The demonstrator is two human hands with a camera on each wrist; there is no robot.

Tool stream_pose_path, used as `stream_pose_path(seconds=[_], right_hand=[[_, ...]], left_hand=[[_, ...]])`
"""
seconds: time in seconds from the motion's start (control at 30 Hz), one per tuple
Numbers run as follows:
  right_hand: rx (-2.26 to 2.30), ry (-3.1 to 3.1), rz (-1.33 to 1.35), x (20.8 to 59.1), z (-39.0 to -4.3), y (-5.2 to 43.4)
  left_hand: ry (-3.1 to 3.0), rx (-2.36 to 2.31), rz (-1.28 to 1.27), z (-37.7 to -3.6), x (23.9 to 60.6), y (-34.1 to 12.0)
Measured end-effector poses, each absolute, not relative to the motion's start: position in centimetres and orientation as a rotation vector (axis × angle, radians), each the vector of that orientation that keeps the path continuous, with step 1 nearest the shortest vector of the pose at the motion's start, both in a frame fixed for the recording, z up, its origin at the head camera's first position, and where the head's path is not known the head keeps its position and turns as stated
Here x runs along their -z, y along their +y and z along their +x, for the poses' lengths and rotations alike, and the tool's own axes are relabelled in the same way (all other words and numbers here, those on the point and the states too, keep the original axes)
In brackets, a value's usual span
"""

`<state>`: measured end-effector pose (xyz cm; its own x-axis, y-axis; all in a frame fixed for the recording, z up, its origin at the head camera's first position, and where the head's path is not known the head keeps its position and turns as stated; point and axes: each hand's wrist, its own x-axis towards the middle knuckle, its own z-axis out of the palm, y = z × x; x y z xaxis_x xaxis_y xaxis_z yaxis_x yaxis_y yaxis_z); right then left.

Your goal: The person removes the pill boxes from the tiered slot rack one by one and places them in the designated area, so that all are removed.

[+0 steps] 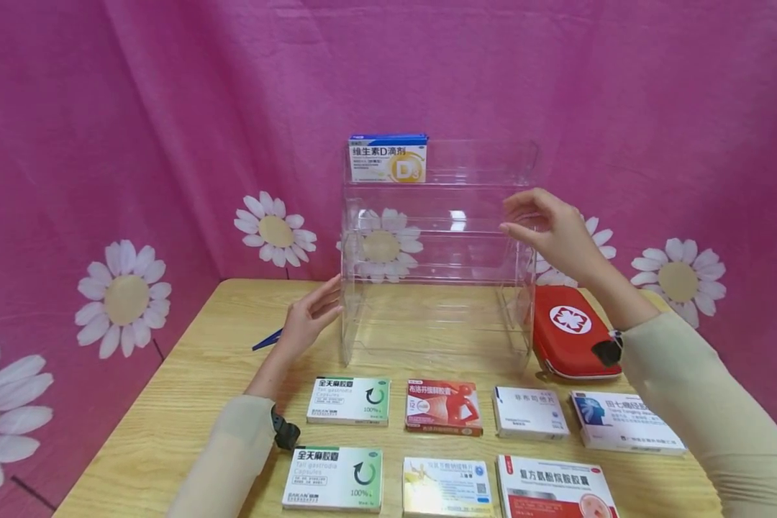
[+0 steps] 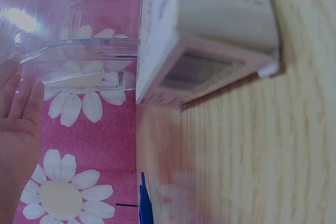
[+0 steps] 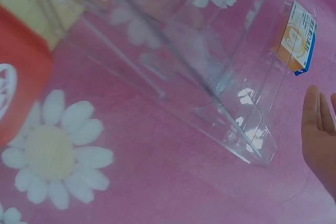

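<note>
A clear stepped display rack (image 1: pixel 440 185) stands on the table. On its top tier, at the left end, sits a white and blue vitamin D drops box (image 1: pixel 388 160). My left hand (image 1: pixel 311 316) has its fingers extended, fingertips right at the rack's left side panel. Raised by the rack's right side, my right hand (image 1: pixel 560 234) holds nothing, its fingers loosely bent with thumb and fingertips apart. In the right wrist view, part of the right hand (image 3: pixel 321 140) shows below the vitamin D box (image 3: pixel 297 38).
Medicine boxes lie in two rows before the rack, including a red ibuprofen box (image 1: pixel 444 407) and green-white capsule boxes (image 1: pixel 348 401). A red first-aid case (image 1: pixel 573 332) lies right of the rack. Blue tweezers (image 1: pixel 267 339) lie left. A pink flowered curtain (image 1: pixel 168 129) hangs behind.
</note>
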<state>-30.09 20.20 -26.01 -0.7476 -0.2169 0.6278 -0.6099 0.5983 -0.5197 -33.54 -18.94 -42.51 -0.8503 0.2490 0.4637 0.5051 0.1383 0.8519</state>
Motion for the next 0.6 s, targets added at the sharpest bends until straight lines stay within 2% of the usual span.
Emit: stream_pose_path(seconds=[0.27, 0.6], right_hand=[[-1.014, -2.298, 0.555, 23.8, -34.4, 17.4], [-0.943, -2.326, 0.622, 21.1, -38.8, 13.5]], left_hand=[[-2.219, 1.757, -0.744, -33.5, 42.4, -18.9], [-2.224, 1.762, -0.749, -33.5, 42.6, -19.0]])
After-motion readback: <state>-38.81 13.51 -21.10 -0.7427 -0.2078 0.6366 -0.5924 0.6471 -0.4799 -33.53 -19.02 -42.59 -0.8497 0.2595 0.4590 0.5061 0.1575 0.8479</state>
